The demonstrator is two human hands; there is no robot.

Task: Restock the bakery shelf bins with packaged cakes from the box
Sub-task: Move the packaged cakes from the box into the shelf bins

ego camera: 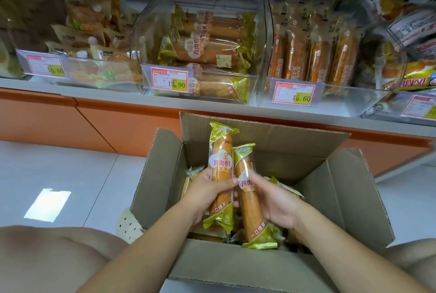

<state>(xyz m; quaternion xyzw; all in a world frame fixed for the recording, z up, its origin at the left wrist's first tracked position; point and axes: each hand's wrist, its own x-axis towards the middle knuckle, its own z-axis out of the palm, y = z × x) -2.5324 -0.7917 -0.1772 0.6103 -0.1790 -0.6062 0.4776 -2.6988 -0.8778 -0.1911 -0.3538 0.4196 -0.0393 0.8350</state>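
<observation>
A person's bare knee (47, 257) is showing at the bottom left, and two forearms are reaching forward over an open cardboard box (236, 266) that is sitting on the pale tiled floor (59, 170). The left grip (207, 189) is curling fingers and thumb around a first cake (220, 151), a long gold-wrapped roll held upright above the box. The right grip (276, 200) is wrapping round a second cake (251, 210) in the same wrapper, which is tilting slightly and touching the first. Loose packs (289, 189) are lying in the box beneath them. Beyond the box, a white shelf (94, 94) is carrying clear plastic bins. The middle bin (144, 33) is holding matching gold-wrapped cakes behind a price tag (169, 79) reading 13.90. The left bin (77, 73) and right bin (349, 104) are holding other packaged baked goods.
</observation>
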